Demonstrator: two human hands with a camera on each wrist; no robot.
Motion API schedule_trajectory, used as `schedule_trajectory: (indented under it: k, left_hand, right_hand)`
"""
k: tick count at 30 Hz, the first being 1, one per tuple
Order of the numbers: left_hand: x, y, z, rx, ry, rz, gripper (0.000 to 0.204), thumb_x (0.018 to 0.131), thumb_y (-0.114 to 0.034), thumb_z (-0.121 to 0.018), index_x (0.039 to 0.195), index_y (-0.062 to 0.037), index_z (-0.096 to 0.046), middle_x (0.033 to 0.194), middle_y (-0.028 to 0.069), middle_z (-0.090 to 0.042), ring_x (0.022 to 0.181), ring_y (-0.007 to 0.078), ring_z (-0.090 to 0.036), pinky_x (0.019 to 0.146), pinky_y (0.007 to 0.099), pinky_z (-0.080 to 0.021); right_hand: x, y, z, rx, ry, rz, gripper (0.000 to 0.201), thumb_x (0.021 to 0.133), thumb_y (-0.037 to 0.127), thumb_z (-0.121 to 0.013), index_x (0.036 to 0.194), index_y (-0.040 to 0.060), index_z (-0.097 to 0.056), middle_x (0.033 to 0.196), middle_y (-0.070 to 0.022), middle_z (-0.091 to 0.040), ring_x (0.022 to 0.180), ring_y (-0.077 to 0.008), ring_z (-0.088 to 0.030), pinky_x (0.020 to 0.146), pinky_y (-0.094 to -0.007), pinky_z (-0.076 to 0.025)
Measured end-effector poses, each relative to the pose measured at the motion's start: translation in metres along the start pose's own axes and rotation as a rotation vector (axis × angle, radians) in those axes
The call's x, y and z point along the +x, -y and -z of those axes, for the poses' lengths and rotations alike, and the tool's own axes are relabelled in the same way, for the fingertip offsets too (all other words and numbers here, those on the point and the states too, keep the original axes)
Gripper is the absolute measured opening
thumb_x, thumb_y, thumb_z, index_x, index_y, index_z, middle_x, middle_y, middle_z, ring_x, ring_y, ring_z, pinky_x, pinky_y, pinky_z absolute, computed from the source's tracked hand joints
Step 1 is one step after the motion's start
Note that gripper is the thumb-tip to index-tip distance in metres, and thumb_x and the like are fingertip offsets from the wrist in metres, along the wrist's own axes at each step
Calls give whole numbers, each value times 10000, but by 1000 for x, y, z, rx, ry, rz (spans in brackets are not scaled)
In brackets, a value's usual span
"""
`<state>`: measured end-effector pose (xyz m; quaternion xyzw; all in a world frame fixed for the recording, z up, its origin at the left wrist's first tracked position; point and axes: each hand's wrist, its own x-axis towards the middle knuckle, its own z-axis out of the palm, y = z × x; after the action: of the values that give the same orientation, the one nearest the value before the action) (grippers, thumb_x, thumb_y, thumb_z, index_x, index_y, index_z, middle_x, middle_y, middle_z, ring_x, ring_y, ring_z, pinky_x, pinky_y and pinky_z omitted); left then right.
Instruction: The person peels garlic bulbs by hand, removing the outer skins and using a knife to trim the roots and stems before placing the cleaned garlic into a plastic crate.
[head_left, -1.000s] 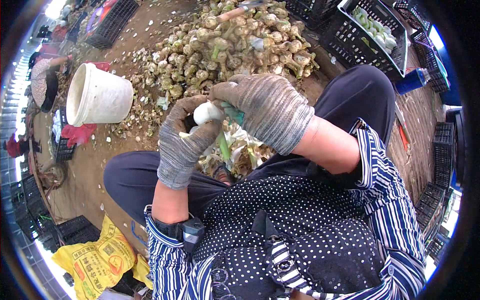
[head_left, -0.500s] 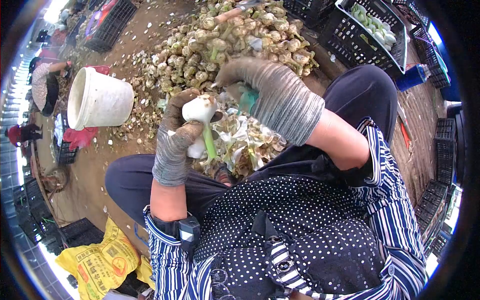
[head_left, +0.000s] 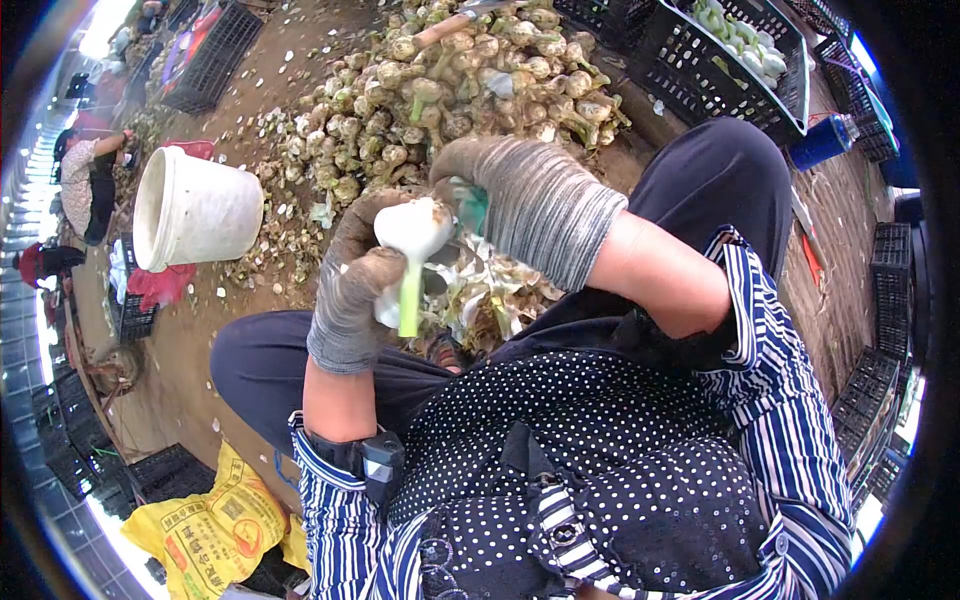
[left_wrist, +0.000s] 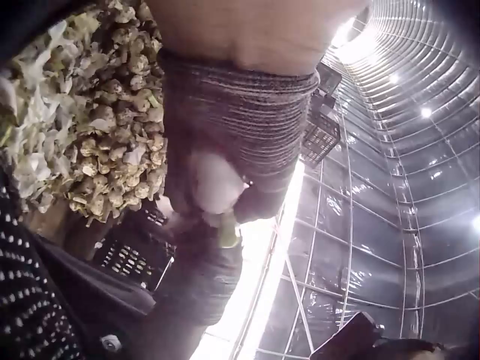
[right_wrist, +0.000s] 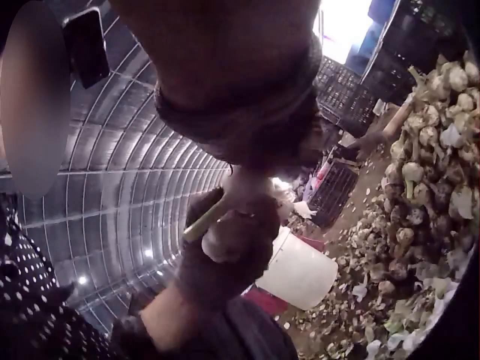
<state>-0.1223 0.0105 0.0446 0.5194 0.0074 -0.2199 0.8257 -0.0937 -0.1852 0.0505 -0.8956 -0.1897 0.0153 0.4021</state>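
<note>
In the head view my gloved left hand grips a white garlic bulb with its cut green stem pointing down toward my lap. A second white bulb sits in the same palm, below the first in the right wrist view. My gloved right hand is bent in close at the bulb's brown root end, fingers curled. Something teal green shows at its thumb side; whether the fingers pinch the bulb, I cannot tell. Loose peeled skins lie below the hands.
A heap of unpeeled garlic lies ahead, with a wooden-handled tool on top. A white bucket stands at left. A black crate of cleaned garlic is at the far right, near a blue bottle. A yellow sack lies at lower left.
The right hand drew away from the bulb half a second ago and has come back against it. The left hand has turned the bulb, and its stem now hangs in full view.
</note>
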Motion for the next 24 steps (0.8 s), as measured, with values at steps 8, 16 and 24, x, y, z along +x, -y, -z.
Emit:
schedule_trajectory:
  k: [8,16,24]
  left_hand:
    - [0,-2,9,-209,69,10,603,700,-235,-673,1233,-49,-460,1103,192,-568,812,285,-642,617,361,-578]
    - [6,5,4,288,-120,-103,593,671,-245,-712,1174,-27,-486,1039,128,-584,843,221,-623,657,328,-568]
    - [2,-1,-1,209,31,-3,568,666,-213,-697,1163,-2,-520,1052,124,-597,889,225,-612,769,341,-524]
  right_hand:
    - [-8,6,17,65,-137,160,143,800,45,-604,942,56,-617,856,-129,-621,806,-258,-615,703,-342,-492]
    - [-16,17,8,-212,-98,146,270,752,87,-606,1022,98,-618,844,-128,-618,761,-315,-611,664,-411,-493]
    - [-9,5,11,-34,40,29,187,813,87,-590,995,75,-628,810,-109,-631,745,-235,-623,662,-331,-496]
